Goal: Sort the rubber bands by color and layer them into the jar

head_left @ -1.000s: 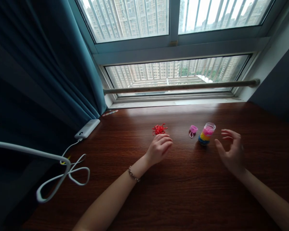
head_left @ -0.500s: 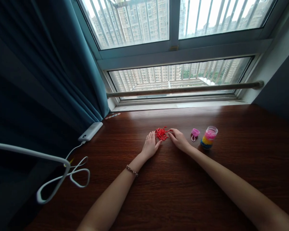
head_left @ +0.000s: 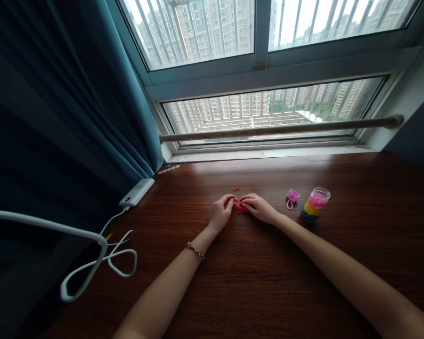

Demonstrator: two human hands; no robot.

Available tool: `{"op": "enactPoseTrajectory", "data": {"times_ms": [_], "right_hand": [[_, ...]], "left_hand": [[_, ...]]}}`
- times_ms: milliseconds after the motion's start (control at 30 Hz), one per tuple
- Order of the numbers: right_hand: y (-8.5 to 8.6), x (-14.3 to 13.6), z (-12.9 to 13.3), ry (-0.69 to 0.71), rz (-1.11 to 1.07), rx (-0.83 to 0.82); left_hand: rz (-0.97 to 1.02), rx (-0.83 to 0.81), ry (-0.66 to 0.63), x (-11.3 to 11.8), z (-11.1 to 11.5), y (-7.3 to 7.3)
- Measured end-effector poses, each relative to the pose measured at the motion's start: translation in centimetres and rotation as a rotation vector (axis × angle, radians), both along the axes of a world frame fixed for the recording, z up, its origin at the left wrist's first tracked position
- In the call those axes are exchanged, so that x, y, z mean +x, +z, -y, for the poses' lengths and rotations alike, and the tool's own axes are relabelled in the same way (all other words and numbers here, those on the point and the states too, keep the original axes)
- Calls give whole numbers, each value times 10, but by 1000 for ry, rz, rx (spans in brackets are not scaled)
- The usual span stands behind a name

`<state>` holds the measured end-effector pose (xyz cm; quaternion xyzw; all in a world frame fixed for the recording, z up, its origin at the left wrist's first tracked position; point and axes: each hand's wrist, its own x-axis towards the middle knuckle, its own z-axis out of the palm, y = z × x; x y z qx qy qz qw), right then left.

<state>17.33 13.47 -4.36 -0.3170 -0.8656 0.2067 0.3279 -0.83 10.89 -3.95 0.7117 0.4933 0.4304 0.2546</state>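
A small pile of thin red rubber bands [head_left: 240, 208] lies on the brown wooden table, mostly covered by my hands. My left hand [head_left: 222, 210] is closed at the pile's left edge, its fingertips drawn together on some of the red bands. From the right, my right hand [head_left: 258, 207] bends its fingers over the pile and gathers bands beneath them. The two sets of fingertips are close together. A stray bit of red band [head_left: 236, 189] sits apart, just beyond the hands.
Right of my right hand are a pink cap with a loop [head_left: 293, 196] and a clear jar [head_left: 315, 205] layered pink, yellow and blue. At left, a white power strip [head_left: 137, 192] trails a looped white cable [head_left: 122, 252] beside the blue curtain [head_left: 127, 117]. A window rail [head_left: 282, 131] crosses behind.
My left hand has gone from lying flat beside the pile to curling its fingers in on it. My right hand has closed in over the pile, which is now more compact. The view has shifted slightly.
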Motion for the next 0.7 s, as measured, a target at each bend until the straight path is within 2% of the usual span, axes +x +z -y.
{"op": "enactPoseTrajectory", "data": {"times_ms": [67, 167, 333, 467, 600, 700], "right_hand": [[6, 9, 18, 71, -22, -20], [17, 21, 46, 134, -52, -75], [37, 34, 88, 241, -59, -143], [45, 38, 108, 278, -79, -171], [66, 47, 121, 186, -124, -85], [97, 67, 150, 5, -196, 44]], "left_hand": [[-31, 52, 64, 0, -2, -3], [-197, 96, 40, 1, -4, -8], [-366, 67, 65, 7, -18, -15], [-400, 31, 38, 16, -38, -12], [-358, 15, -65, 23, -42, -5], [-258, -2, -168, 22, -24, 1]]}}
